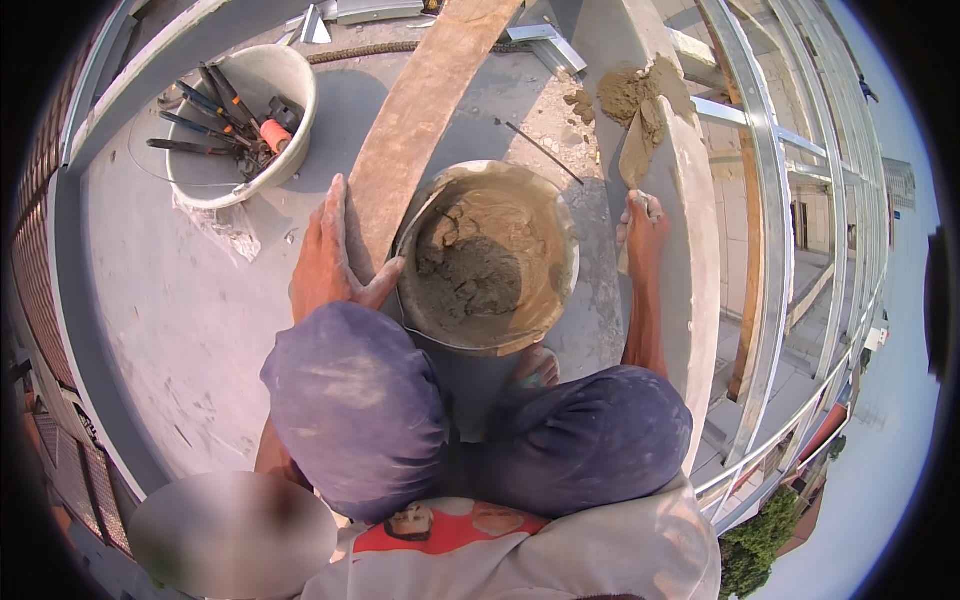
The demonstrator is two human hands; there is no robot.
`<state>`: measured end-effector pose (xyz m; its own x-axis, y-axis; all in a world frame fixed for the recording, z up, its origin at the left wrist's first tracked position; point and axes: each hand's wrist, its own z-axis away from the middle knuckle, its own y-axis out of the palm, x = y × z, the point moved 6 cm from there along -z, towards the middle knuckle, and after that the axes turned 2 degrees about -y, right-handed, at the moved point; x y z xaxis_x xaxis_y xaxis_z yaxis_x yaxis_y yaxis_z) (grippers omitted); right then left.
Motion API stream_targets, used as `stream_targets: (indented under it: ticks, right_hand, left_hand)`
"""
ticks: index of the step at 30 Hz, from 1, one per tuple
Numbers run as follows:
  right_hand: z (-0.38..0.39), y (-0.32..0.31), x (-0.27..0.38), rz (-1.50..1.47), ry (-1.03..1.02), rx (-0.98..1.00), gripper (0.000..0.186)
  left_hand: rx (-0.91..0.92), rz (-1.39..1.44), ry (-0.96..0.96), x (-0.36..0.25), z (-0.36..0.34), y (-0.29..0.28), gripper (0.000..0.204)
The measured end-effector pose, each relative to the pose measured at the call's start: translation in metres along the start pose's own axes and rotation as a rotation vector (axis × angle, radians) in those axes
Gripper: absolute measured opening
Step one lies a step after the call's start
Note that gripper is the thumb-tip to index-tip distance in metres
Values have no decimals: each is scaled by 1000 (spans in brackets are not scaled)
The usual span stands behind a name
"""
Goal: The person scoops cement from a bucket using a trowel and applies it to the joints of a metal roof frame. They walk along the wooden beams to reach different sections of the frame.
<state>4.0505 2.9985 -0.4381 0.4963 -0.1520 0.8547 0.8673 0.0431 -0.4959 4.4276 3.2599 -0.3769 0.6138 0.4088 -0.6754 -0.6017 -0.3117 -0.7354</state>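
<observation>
My right hand is closed around the handle of a trowel, over the ledge at the right. The trowel's blade points away from me and is smeared with mortar. At its tip lies a heap of wet mortar. Fingers outstretched and thumb apart, my left hand rests against the near end of a long wooden board. Its thumb tip comes close to the rim of a round bucket. Grey-brown mortar sits inside that bucket, in front of my knees.
A white tub with pliers, other hand tools and an orange spool stands at the far left. Beyond the bucket lies a thin rod. Metal pieces lie at the back. Past the ledge, metal framing borders a drop.
</observation>
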Motion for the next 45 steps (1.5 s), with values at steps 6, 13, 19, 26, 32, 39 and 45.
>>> stream_targets:
  ticks: [6, 13, 19, 26, 32, 39, 45]
  right_hand:
    - [21, -18, 16, 388, -187, -9, 27]
    - [42, 26, 113, -313, 149, 718, 28]
    - [-25, 17, 65, -234, 88, 225, 29]
    - [26, 1, 49, 138, 25, 167, 30]
    - [-64, 2, -36, 695, -206, 127, 32]
    - [-45, 27, 9, 269, 54, 35, 28]
    - [1, 2, 18, 159, 81, -79, 26]
  left_hand:
    - [25, -8, -85, -2, 0, 1, 111]
    - [-11, 0, -40, -3, 2, -3, 111]
    - [9, -19, -29, 1, -1, 2, 111]
    - [2, -17, -84, 4, 4, -3, 112]
    - [3, 10, 4, -3, -2, 5, 112]
    - [36, 6, -74, 7, 3, -2, 111]
    - [52, 23, -81, 8, 2, -1, 112]
